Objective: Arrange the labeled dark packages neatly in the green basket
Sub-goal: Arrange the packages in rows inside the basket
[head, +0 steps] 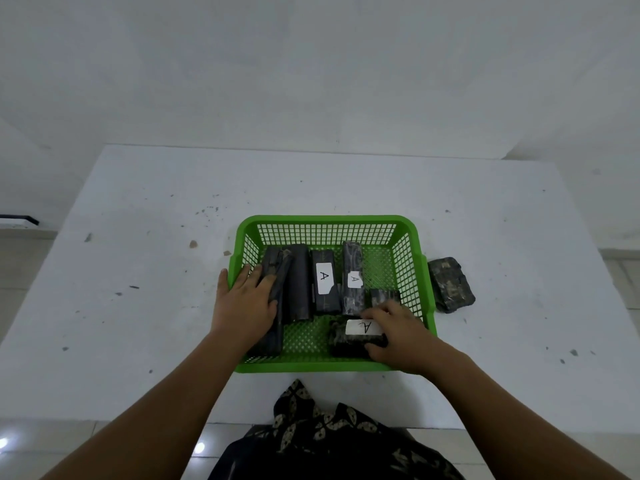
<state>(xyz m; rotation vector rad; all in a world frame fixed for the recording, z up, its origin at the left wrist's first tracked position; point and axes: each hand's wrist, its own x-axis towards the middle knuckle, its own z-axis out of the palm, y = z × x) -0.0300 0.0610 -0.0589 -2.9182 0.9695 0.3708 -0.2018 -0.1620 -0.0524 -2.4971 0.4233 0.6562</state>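
A green mesh basket (327, 222) sits mid-table and holds several dark packages. My left hand (244, 303) lies flat on the leftmost package (277, 263), pressing it against the basket's left wall. Beside it stand a plain dark package (298, 282), one with a white "A" label (325, 284), and a narrower labeled one (353, 271). My right hand (398, 334) grips a labeled package (356, 336) lying crosswise at the basket's front right. A small dark package (384, 296) shows just behind that hand.
One more dark package (450, 284) lies on the white table (138, 271) just outside the basket's right wall. A patterned dark garment (329, 431) hangs at the table's near edge. A white wall rises behind the table.
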